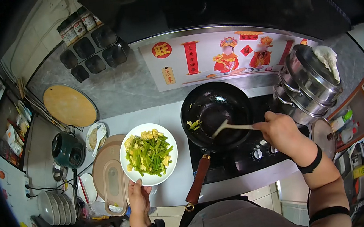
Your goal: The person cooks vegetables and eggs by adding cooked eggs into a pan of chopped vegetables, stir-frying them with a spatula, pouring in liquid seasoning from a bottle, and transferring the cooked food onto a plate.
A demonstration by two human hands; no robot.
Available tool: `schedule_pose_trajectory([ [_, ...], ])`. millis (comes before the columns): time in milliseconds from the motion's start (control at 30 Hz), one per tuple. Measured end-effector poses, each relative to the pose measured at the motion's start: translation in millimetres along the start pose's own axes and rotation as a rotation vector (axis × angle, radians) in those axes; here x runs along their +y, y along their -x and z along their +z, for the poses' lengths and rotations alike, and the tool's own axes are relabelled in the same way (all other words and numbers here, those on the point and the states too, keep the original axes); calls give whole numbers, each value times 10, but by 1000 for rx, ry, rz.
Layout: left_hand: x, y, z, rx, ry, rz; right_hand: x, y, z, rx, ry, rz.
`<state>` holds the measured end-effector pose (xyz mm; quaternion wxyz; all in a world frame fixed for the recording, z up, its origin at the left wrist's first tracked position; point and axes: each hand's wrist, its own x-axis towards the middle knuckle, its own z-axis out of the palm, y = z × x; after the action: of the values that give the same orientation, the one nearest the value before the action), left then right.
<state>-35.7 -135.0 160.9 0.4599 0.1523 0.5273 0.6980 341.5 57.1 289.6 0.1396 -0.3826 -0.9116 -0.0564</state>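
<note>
My left hand [139, 198] grips the near rim of a white plate [174, 159], thumb on top. Chopped green stalks with yellow scrambled egg [149, 153] fill its middle. To the right, a black wok [220, 106] rests on the gas stove, its wooden handle [198, 180] pointing towards me. A few green and yellow bits [194, 124] cling to the wok's left wall. My right hand [281, 131] is closed around the handle of a pale spatula [235, 127], whose head is inside the wok at its near side.
A tall steel steamer pot [307, 85] stands right of the wok, with a glass lid [323, 138] nearby. Left of the plate are a brown cutting board [102, 172], a bowl with a white spoon [99, 139] and a dark green cooker [67, 150]. Black bins [95, 64] hang on the wall.
</note>
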Motion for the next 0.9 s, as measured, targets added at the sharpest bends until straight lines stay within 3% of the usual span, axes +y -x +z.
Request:
schedule_pose_trajectory([
  [67,2,6,2,10,2,7,-7,27,-24,-165,12,-20],
  [133,-4,6,-25,-18,2,7,-97,-16,104,-171,-8,-29],
  [233,8,11,4,-8,-4,-4,-223,-109,533,-62,-61,28],
  [367,3,10,-21,-20,3,-6,-98,-235,553,117,-54,59],
  [567,-1,33,-31,-2,25,-11,451,-385,188,-322,-268,450],
  [700,-10,36,-57,-20,47,-7,758,-409,544,-478,-267,433],
  [767,-12,47,-68,-21,52,-6,734,-465,702,-666,-492,621],
  [900,-20,42,-124,-12,43,-5,576,-570,976,-668,-774,838],
])
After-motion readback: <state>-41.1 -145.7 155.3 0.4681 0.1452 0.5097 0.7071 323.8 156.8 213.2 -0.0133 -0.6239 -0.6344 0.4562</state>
